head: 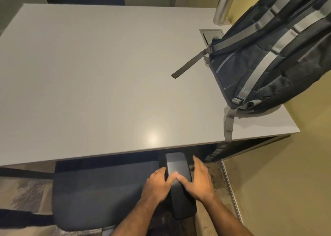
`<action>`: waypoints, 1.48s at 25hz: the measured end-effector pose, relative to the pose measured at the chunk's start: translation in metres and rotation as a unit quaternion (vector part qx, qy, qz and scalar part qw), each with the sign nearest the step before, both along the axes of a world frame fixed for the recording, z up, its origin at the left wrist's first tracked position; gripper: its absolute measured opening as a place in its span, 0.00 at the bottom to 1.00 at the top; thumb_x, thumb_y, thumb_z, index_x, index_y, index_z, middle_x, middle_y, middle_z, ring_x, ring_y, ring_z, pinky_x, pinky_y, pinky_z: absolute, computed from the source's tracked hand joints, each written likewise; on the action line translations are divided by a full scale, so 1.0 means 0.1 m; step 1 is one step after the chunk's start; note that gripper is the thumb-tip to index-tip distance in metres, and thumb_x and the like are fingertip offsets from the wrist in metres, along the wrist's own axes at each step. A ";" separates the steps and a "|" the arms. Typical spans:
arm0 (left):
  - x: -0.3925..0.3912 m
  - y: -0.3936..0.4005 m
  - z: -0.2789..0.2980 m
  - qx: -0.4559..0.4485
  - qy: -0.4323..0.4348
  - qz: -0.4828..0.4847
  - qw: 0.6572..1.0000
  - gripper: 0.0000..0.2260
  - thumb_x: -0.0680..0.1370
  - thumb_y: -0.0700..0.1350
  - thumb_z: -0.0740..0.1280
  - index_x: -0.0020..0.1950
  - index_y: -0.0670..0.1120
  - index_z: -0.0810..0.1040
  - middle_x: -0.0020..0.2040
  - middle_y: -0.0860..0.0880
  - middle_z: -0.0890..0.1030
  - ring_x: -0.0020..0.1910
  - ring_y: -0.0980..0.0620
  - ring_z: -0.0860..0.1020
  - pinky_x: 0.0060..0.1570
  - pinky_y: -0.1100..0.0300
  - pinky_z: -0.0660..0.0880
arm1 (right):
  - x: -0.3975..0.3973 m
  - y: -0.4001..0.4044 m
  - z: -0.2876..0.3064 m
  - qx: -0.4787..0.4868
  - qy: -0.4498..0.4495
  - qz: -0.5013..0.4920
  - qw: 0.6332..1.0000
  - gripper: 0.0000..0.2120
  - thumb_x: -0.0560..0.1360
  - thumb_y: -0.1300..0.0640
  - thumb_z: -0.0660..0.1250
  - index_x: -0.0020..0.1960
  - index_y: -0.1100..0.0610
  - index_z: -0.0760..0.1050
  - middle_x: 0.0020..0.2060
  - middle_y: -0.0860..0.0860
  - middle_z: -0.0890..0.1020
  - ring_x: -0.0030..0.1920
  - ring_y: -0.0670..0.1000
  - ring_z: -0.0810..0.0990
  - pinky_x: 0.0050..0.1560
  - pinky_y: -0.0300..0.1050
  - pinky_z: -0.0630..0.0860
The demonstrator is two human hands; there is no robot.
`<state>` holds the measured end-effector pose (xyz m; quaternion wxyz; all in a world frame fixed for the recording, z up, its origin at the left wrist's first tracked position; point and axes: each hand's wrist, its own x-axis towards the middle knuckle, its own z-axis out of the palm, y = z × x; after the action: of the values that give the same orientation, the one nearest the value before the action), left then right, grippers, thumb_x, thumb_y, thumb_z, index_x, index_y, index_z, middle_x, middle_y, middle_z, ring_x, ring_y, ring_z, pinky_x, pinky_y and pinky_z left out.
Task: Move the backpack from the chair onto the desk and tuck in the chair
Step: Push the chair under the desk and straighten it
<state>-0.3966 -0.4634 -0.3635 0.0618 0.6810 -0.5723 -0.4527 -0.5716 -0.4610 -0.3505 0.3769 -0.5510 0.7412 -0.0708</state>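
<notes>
1 backpack [265, 57] on desk [89, 74] | 1 chair [100, 191] | 2 hands: left hand [157, 186], right hand [198, 181], fingers gripping armrest [179, 166]

- Warm, dim indoor light is seen throughout.
- A soft glare spot is cast on the desk [152, 137].
- Edges are bent by wide-angle distortion.
</notes>
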 end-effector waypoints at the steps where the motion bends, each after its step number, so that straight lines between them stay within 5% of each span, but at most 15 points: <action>1: 0.11 0.04 0.05 -0.072 -0.055 -0.053 0.994 0.28 0.80 0.67 0.59 0.70 0.48 0.76 0.69 0.49 0.79 0.68 0.47 0.76 0.68 0.51 0.73 | -0.02 0.08 0.06 -0.051 0.073 0.041 0.995 0.52 0.75 0.29 0.67 0.84 0.57 0.50 0.84 0.56 0.57 0.83 0.56 0.54 0.83 0.53 0.54; 3: 0.32 0.10 0.23 -0.251 -0.102 -0.132 0.953 0.27 0.79 0.66 0.62 0.66 0.46 0.80 0.63 0.49 0.83 0.64 0.47 0.80 0.65 0.52 0.77 | 0.01 0.21 0.25 -0.100 0.132 0.080 0.983 0.54 0.74 0.22 0.55 0.85 0.56 0.43 0.85 0.54 0.46 0.83 0.52 0.40 0.82 0.52 0.39; 5: 0.49 0.11 0.45 -0.327 -0.129 -0.181 0.919 0.28 0.80 0.65 0.61 0.68 0.46 0.79 0.66 0.48 0.82 0.68 0.46 0.79 0.70 0.48 0.73 | 0.12 0.22 0.46 -0.115 0.165 0.110 0.973 0.54 0.73 0.20 0.44 0.83 0.56 0.36 0.83 0.55 0.38 0.81 0.52 0.32 0.79 0.52 0.29; 7: 0.67 0.03 0.71 -0.328 -0.173 -0.207 0.905 0.33 0.82 0.68 0.54 0.76 0.46 0.70 0.76 0.46 0.72 0.77 0.44 0.68 0.77 0.43 0.62 | 0.31 0.14 0.70 -0.131 0.200 0.137 0.961 0.54 0.70 0.18 0.34 0.80 0.56 0.30 0.82 0.57 0.34 0.80 0.55 0.28 0.77 0.54 0.25; 10: 1.02 -0.08 1.08 -0.272 -0.221 -0.202 0.915 0.43 0.77 0.76 0.39 0.82 0.48 0.43 0.83 0.47 0.44 0.82 0.45 0.43 0.80 0.43 0.40 | 0.66 0.02 1.05 -0.164 0.210 0.143 0.953 0.56 0.68 0.17 0.31 0.81 0.56 0.29 0.80 0.56 0.30 0.79 0.56 0.26 0.76 0.56 0.24; 14: 1.65 -0.12 1.46 -0.265 -0.260 -0.178 0.911 0.45 0.72 0.79 0.34 0.77 0.49 0.29 0.81 0.48 0.33 0.81 0.46 0.34 0.79 0.41 0.36 | 1.21 -0.06 1.35 -0.188 0.233 0.161 0.940 0.55 0.70 0.17 0.34 0.81 0.55 0.29 0.80 0.56 0.28 0.78 0.55 0.22 0.74 0.57 0.19; 19: 2.67 -0.05 1.80 -0.279 -0.280 -0.141 0.908 0.45 0.72 0.78 0.35 0.76 0.49 0.27 0.82 0.48 0.33 0.81 0.46 0.34 0.79 0.41 0.35 | 2.18 0.02 1.53 -0.219 0.209 0.254 0.919 0.54 0.75 0.19 0.47 0.84 0.59 0.44 0.84 0.60 0.44 0.83 0.62 0.39 0.79 0.56 0.28; 24: 3.51 0.05 1.97 -0.258 -0.307 -0.096 0.911 0.46 0.70 0.78 0.34 0.77 0.48 0.27 0.80 0.47 0.32 0.81 0.46 0.34 0.78 0.41 0.33 | 3.17 -0.04 1.64 -0.231 0.173 0.268 0.919 0.54 0.72 0.17 0.38 0.81 0.54 0.27 0.80 0.54 0.27 0.79 0.55 0.23 0.76 0.56 0.21; 29: 4.24 0.30 1.79 -0.226 -0.320 -0.058 0.918 0.46 0.69 0.78 0.31 0.76 0.48 0.27 0.81 0.47 0.33 0.81 0.47 0.34 0.78 0.42 0.34 | 4.02 0.09 1.51 -0.206 0.117 0.278 0.931 0.52 0.72 0.18 0.36 0.77 0.53 0.20 0.78 0.53 0.24 0.77 0.54 0.20 0.77 0.58 0.24; 33: 4.67 0.54 1.56 -0.201 -0.313 -0.020 0.928 0.50 0.67 0.79 0.28 0.78 0.46 0.30 0.80 0.47 0.34 0.82 0.47 0.36 0.79 0.43 0.35 | 4.46 0.25 1.31 -0.178 0.099 0.281 0.938 0.53 0.71 0.17 0.35 0.77 0.53 0.21 0.80 0.56 0.27 0.79 0.56 0.24 0.79 0.61 0.28; 37: 4.89 0.68 1.31 -0.168 -0.281 0.010 0.945 0.49 0.71 0.78 0.36 0.81 0.46 0.34 0.83 0.47 0.40 0.82 0.49 0.39 0.79 0.44 0.37 | 4.77 0.37 1.10 -0.164 0.086 0.294 0.938 0.54 0.73 0.19 0.38 0.81 0.58 0.30 0.82 0.57 0.33 0.81 0.56 0.30 0.81 0.61 0.32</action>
<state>0.0928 -0.3953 -0.2330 0.0167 0.7657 -0.6276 -0.1398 -0.0945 -0.4241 -0.2406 0.2206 -0.8024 0.5538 -0.0295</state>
